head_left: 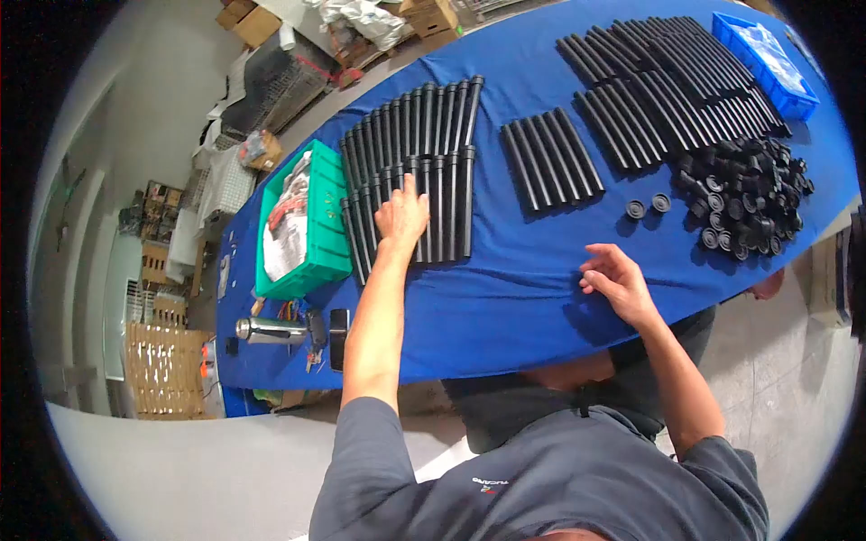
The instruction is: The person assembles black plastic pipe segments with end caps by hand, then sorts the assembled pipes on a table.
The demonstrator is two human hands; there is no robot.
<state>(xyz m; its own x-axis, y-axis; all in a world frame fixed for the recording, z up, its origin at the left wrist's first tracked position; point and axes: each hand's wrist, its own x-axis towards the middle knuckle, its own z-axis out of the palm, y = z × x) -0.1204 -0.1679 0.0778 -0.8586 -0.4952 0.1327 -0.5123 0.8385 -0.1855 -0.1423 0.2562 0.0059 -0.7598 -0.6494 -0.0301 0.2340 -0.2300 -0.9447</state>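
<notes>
My left hand [403, 216] lies over the front row of capped black tubes [467, 212], its index finger stretched along a tube towards the cap end. The thumb is spread to the side, and the other fingers are partly bent on the tubes. A second row of capped tubes [417, 122] lies just behind. Above the blue cloth [514, 316] hovers my right hand [618, 281], fingers loosely curved and apart, with nothing visible in it. Nearest to it are two loose black caps [636, 209] and a group of uncapped black tubes [552, 160].
A big heap of black caps [744, 198] lies on the right. More tubes [667, 81] are laid out behind it, beside a blue bin [767, 68]. On the left stand a green crate [338, 248], a metal flask [271, 331] and a dark phone [338, 338].
</notes>
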